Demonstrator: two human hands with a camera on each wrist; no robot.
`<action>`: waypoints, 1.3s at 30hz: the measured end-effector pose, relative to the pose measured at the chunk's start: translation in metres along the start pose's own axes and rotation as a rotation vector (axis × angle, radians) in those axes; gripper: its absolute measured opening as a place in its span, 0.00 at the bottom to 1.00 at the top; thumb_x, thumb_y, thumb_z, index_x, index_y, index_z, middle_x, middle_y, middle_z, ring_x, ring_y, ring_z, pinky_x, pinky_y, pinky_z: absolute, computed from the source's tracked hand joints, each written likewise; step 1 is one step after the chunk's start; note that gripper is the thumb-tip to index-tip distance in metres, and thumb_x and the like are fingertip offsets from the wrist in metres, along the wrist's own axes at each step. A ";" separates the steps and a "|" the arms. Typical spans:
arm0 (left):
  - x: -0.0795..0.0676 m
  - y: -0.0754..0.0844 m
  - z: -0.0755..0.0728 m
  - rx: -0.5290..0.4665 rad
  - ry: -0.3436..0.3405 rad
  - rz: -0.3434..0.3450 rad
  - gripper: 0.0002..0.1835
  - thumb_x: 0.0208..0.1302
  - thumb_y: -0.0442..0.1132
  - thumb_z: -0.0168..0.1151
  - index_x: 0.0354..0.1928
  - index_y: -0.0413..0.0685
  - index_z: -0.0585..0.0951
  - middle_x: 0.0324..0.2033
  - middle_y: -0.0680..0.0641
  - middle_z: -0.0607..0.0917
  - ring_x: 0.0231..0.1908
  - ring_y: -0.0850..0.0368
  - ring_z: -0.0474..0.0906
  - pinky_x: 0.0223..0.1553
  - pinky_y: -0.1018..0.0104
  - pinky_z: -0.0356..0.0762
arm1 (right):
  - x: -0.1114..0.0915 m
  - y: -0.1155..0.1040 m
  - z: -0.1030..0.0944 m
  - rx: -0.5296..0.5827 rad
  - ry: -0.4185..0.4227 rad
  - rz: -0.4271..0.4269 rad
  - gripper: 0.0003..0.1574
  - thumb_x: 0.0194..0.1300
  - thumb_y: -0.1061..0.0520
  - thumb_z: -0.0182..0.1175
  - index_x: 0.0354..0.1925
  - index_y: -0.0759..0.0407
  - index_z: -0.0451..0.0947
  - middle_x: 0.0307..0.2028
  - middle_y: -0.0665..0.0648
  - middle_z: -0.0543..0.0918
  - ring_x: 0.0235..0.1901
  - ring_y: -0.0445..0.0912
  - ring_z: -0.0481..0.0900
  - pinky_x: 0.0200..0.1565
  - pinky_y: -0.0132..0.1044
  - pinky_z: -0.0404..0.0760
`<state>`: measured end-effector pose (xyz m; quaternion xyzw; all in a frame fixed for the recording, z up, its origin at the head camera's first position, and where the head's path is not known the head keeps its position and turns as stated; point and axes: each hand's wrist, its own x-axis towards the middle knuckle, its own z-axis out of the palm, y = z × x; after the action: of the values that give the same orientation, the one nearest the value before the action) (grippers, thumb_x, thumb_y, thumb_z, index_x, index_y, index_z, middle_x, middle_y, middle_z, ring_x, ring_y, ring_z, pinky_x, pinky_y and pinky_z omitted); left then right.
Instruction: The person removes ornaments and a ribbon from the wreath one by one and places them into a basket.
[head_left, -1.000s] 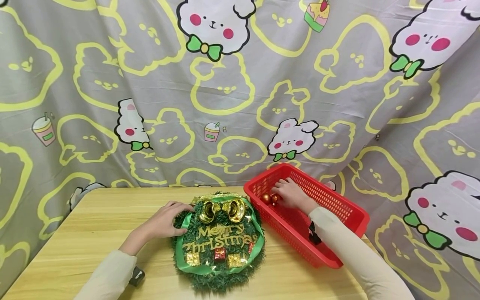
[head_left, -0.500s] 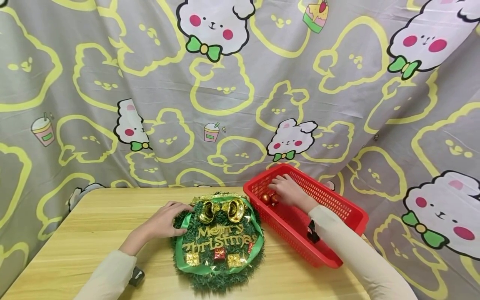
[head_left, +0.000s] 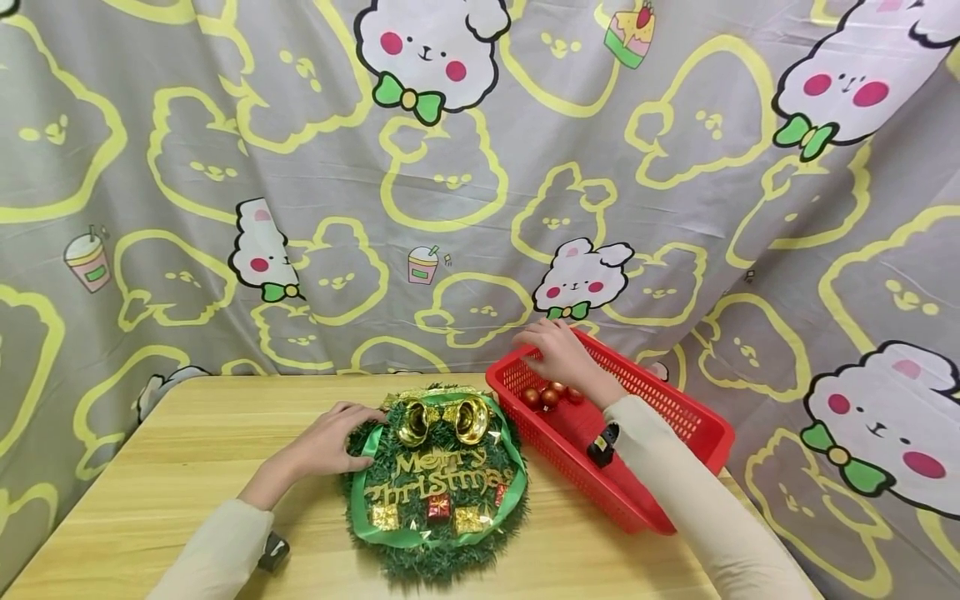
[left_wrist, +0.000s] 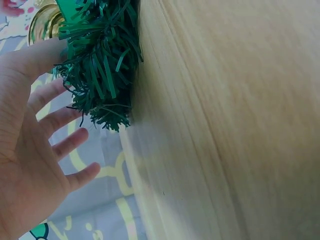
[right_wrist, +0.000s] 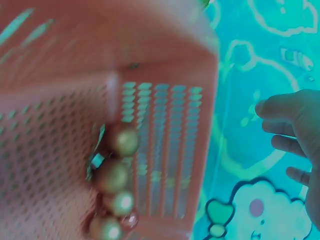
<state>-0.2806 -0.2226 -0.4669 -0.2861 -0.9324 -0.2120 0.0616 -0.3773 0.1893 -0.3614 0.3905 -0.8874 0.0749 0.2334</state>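
Observation:
A green tinsel wreath (head_left: 420, 565) lies flat on the table, with gold bells (head_left: 472, 422), a green ribbon (head_left: 362, 508), small gift boxes and gold "Merry Christmas" lettering on it. My left hand (head_left: 330, 442) rests at the wreath's upper left edge. In the left wrist view its thumb touches the tinsel and the other fingers are spread loosely beside it. My right hand (head_left: 558, 354) is over the far end of the red basket (head_left: 555, 457). The right wrist view shows that hand (right_wrist: 300, 135) with relaxed fingers and nothing in them. Several baubles (right_wrist: 114, 176) lie together in the basket's far end.
The basket stands right of the wreath, almost touching it, with perforated walls. Behind the wooden table (head_left: 195, 433) hangs a grey patterned curtain (head_left: 450, 250). Small black devices are strapped at both wrists.
My right hand has lifted from among the baubles and moved up toward the basket's far rim, uncovering more baubles. The left hand and wreath have stayed put.

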 end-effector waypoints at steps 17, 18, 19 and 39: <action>0.001 -0.001 0.001 0.015 0.002 0.006 0.35 0.54 0.45 0.78 0.65 0.54 0.77 0.62 0.46 0.81 0.63 0.40 0.73 0.61 0.34 0.73 | 0.037 -0.051 0.012 0.170 -0.185 0.023 0.11 0.65 0.56 0.70 0.47 0.54 0.89 0.46 0.53 0.90 0.50 0.51 0.82 0.56 0.52 0.76; 0.001 -0.001 0.001 0.015 0.003 0.006 0.35 0.54 0.45 0.78 0.65 0.54 0.77 0.62 0.46 0.81 0.63 0.40 0.73 0.61 0.34 0.73 | 0.039 -0.053 0.013 0.174 -0.195 0.014 0.11 0.65 0.56 0.70 0.46 0.53 0.89 0.45 0.52 0.91 0.50 0.50 0.82 0.56 0.52 0.76; 0.001 -0.001 0.001 0.015 0.003 0.007 0.35 0.54 0.45 0.78 0.65 0.54 0.77 0.61 0.46 0.81 0.63 0.40 0.73 0.61 0.34 0.73 | 0.040 -0.055 0.015 0.177 -0.205 0.008 0.11 0.65 0.56 0.70 0.46 0.53 0.89 0.45 0.52 0.91 0.49 0.50 0.84 0.56 0.51 0.77; 0.000 -0.002 0.002 0.014 0.001 0.004 0.35 0.54 0.44 0.78 0.65 0.53 0.77 0.62 0.46 0.81 0.63 0.40 0.72 0.60 0.34 0.74 | 0.060 -0.076 0.044 0.243 -0.427 0.089 0.11 0.68 0.57 0.67 0.49 0.53 0.89 0.45 0.52 0.91 0.51 0.48 0.85 0.64 0.56 0.72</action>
<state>-0.2814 -0.2229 -0.4696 -0.2871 -0.9333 -0.2057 0.0647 -0.3730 0.0837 -0.3752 0.3831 -0.9174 0.1071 -0.0116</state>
